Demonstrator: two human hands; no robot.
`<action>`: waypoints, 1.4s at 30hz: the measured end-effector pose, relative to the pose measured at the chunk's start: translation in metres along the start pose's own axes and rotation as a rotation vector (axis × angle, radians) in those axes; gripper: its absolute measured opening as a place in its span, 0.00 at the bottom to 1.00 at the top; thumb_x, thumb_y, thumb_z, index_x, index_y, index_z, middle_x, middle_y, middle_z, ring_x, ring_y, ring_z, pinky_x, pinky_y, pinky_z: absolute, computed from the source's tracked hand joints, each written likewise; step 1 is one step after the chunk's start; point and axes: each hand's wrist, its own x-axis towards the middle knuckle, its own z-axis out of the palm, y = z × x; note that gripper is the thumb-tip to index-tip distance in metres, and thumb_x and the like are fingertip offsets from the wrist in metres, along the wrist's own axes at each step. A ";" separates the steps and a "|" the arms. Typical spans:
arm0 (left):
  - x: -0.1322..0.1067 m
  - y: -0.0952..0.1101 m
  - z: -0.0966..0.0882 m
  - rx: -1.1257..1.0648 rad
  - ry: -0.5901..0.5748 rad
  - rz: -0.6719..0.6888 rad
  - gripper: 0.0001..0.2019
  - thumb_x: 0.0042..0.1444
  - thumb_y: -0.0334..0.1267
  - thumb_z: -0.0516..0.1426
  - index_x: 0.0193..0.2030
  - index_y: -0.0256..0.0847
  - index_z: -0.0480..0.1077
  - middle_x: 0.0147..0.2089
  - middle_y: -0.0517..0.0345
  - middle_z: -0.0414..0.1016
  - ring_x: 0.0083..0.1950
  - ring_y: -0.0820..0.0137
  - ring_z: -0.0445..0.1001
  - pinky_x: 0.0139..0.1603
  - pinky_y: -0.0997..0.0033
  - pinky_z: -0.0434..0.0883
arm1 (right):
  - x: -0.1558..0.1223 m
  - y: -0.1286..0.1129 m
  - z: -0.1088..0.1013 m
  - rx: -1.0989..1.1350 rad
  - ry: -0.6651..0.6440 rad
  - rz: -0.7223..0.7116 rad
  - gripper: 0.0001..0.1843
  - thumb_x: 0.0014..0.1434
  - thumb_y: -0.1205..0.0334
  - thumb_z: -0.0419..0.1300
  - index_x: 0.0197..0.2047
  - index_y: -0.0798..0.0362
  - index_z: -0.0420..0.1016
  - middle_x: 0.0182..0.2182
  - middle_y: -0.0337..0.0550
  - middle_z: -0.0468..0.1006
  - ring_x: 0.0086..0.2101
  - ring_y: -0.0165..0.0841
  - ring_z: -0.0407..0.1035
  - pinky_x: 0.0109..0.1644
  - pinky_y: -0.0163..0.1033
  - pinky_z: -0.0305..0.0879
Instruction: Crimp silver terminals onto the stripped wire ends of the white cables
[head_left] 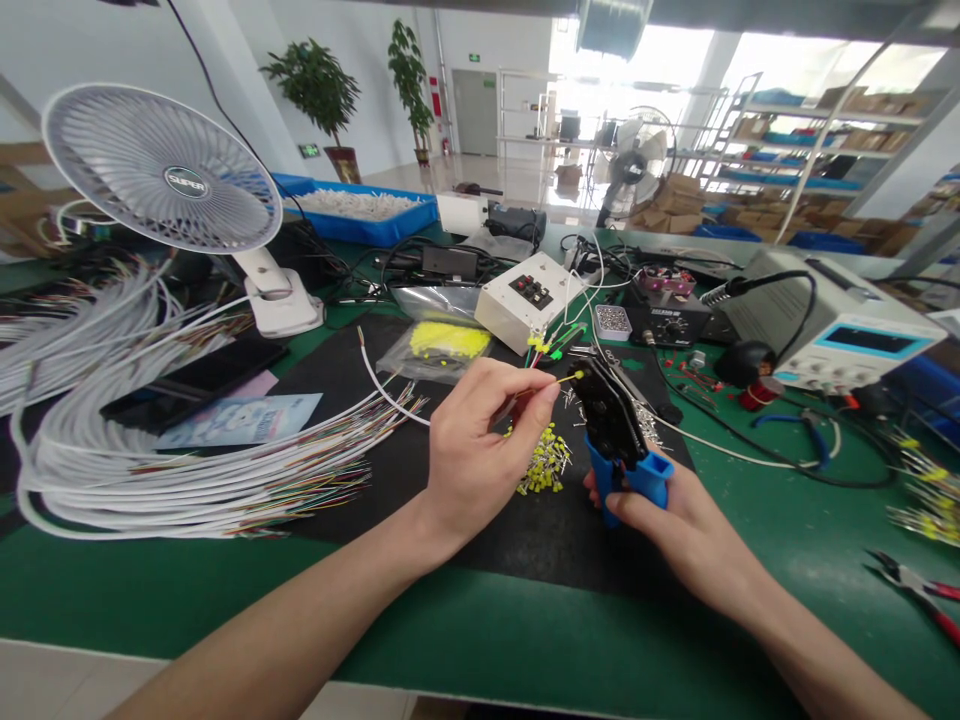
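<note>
My left hand is closed in a pinch on a thin yellow wire. A small yellow ferrule sits at the wire's tip, against the black jaws of a crimping tool; how deep it goes between them I cannot tell. My right hand wraps around the tool's blue handles, holding it upright. Below my left hand, a pile of yellow ferrules lies on the black mat. A white cable with a stripped end runs behind my left hand.
Bundled white cables and a desk fan occupy the left side. A bag of yellow ferrules and a switch box stand behind my hands. To the right are a bench instrument, blue pliers and red-handled cutters.
</note>
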 end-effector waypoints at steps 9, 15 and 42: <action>0.000 0.000 0.000 -0.009 0.013 0.003 0.05 0.61 0.28 0.62 0.43 0.41 0.77 0.38 0.57 0.77 0.39 0.70 0.74 0.40 0.67 0.72 | -0.001 -0.001 0.001 0.013 -0.004 0.018 0.09 0.61 0.59 0.60 0.44 0.52 0.71 0.41 0.41 0.81 0.42 0.38 0.73 0.48 0.43 0.66; 0.000 0.000 0.001 -0.017 0.010 -0.008 0.05 0.61 0.29 0.62 0.43 0.41 0.77 0.39 0.56 0.77 0.39 0.70 0.74 0.40 0.67 0.72 | -0.001 0.001 0.000 0.030 -0.014 0.017 0.09 0.62 0.59 0.60 0.44 0.52 0.72 0.42 0.42 0.81 0.43 0.39 0.74 0.50 0.43 0.66; -0.003 0.001 -0.002 -0.141 -0.036 -0.185 0.05 0.63 0.35 0.63 0.44 0.44 0.80 0.42 0.53 0.79 0.40 0.68 0.77 0.37 0.70 0.75 | -0.005 0.013 0.012 -0.578 0.266 -0.338 0.37 0.60 0.67 0.57 0.69 0.47 0.50 0.63 0.53 0.65 0.61 0.46 0.63 0.65 0.55 0.60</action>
